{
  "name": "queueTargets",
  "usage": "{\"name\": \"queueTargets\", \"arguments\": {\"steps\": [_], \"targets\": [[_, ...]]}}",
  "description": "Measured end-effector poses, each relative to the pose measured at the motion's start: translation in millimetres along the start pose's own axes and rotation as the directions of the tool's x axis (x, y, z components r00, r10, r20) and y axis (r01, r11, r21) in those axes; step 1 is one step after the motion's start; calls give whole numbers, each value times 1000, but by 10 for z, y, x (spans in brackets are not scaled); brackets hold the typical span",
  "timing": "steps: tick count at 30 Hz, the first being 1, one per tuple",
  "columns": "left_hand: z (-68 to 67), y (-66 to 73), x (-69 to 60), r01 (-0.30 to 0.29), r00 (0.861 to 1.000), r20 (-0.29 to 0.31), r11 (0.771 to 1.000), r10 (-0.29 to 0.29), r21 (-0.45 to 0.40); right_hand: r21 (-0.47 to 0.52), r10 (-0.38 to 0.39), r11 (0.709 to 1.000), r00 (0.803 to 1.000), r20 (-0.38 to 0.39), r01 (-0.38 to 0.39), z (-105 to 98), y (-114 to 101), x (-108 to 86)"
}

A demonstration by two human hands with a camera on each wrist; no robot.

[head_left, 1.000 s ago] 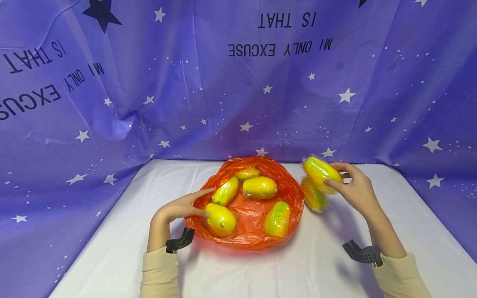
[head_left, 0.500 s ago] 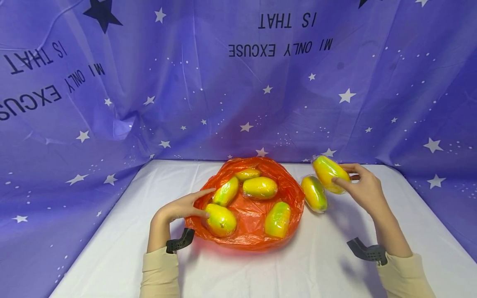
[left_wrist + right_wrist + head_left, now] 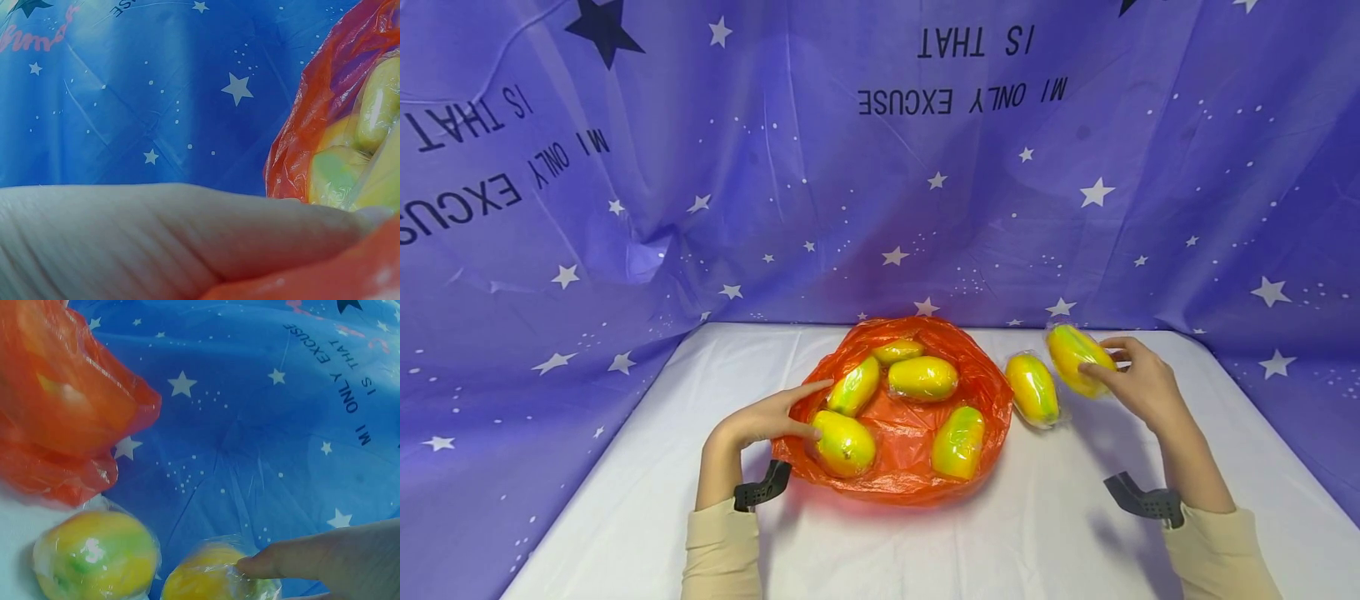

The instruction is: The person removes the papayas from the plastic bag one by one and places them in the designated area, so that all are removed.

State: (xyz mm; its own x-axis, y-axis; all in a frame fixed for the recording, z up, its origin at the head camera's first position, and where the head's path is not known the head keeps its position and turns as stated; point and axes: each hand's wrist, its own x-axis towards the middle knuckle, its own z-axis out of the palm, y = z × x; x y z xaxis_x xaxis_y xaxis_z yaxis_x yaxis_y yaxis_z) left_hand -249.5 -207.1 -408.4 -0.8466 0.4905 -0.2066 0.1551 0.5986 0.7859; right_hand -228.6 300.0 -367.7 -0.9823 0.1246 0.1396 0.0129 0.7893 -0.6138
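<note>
In the head view my right hand [image 3: 1138, 383] pinches a plastic-wrapped yellow-green mango [image 3: 1077, 360] between thumb and fingers; the right wrist view shows a fingertip on this mango [image 3: 209, 575]. Just left of it another wrapped mango [image 3: 1033, 389] lies on the table beside the red plastic bag [image 3: 902, 425]. Several wrapped mangoes rest in the open bag, among them one at the lower left [image 3: 846, 443] and one at the lower right [image 3: 958, 442]. My left hand [image 3: 763, 417] has its fingers spread at the bag's left edge, thumb by the lower-left mango.
A white cloth [image 3: 865, 554] covers the table. Behind and on both sides hangs a purple-blue curtain [image 3: 850, 183] with stars and lettering. Each wrist wears a black mount, the left one [image 3: 763, 486] near the bag's lower left edge.
My right hand has moved to the right and slightly down with its mango, away from the mango beside the bag. The left hand and the bag have stayed in place.
</note>
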Motion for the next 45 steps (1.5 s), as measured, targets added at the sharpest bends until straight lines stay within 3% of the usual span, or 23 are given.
{"name": "queueTargets", "arguments": {"steps": [12, 45], "targets": [[1, 18, -5, 13, 1000, 0, 1000, -13, -3, -49, 16, 999, 992, 126, -10, 30, 172, 71], [0, 21, -11, 10, 1000, 4, 1000, -10, -7, -105, 94, 992, 972, 217, -73, 153, 266, 130]]}}
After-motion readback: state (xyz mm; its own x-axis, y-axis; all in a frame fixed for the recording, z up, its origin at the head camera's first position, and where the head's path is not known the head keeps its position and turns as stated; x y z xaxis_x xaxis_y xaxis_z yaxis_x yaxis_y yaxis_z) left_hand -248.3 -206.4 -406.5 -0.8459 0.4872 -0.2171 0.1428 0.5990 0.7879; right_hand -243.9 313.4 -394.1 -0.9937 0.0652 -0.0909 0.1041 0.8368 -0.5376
